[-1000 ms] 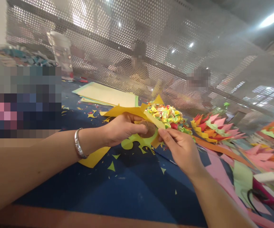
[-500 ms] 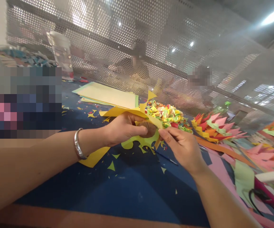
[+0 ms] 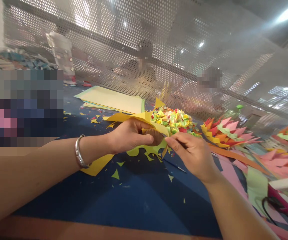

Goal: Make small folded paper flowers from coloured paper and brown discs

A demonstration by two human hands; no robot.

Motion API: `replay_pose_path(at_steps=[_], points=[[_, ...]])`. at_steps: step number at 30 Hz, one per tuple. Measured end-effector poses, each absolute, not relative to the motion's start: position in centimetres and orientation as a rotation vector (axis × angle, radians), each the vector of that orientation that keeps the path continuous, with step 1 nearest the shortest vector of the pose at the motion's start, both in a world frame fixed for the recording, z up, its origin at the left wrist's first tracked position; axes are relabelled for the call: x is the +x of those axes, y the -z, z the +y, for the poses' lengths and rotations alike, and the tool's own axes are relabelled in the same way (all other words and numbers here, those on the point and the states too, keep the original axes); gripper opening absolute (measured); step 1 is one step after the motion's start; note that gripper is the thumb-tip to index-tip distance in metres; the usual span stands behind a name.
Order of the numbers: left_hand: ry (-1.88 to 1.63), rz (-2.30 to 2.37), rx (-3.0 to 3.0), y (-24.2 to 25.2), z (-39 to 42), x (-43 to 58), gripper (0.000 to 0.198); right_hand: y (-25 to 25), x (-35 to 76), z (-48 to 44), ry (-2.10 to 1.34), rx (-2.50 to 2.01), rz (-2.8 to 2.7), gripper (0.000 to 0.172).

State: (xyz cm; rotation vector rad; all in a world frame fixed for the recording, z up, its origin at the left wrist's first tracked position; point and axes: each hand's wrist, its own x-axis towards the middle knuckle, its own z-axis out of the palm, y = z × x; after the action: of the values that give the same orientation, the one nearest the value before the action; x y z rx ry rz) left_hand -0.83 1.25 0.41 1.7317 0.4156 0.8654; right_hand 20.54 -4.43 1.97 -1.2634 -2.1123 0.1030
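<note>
Though handheld, yellow paper (image 3: pixel 134 116) free leftward

From my remote seat I take this for a paper-craft workshop: beneath the grip, which holds a curved piece of yellow paper (image 3: pixel 131 116), small green paper scraps (image 3: pixel 115 174) litter a dark blue work table (image 3: pixel 134 206). I see a heap of multicoloured paper snippets (image 3: pixel 175 120) just beyond the grip, spiky red, orange and pink paper pieces (image 3: pixel 230 131) to its right, and a grey perforated screen (image 3: pixel 104 43) behind everything.
</note>
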Motion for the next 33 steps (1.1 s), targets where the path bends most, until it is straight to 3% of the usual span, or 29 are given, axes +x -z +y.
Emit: replay_pose_path(at_steps=[12, 33], points=[[-0.818, 0.493, 1.716, -0.40, 1.03, -0.74, 0.009, -2.15, 20.54, -4.52, -0.077, -1.214, -2.135, 0.035], [-0.738, 0.534, 1.923, -0.32, 1.06, -1.11, 0.016, -1.90, 20.63, -4.58, -0.104, -1.188, -2.186, 0.036]])
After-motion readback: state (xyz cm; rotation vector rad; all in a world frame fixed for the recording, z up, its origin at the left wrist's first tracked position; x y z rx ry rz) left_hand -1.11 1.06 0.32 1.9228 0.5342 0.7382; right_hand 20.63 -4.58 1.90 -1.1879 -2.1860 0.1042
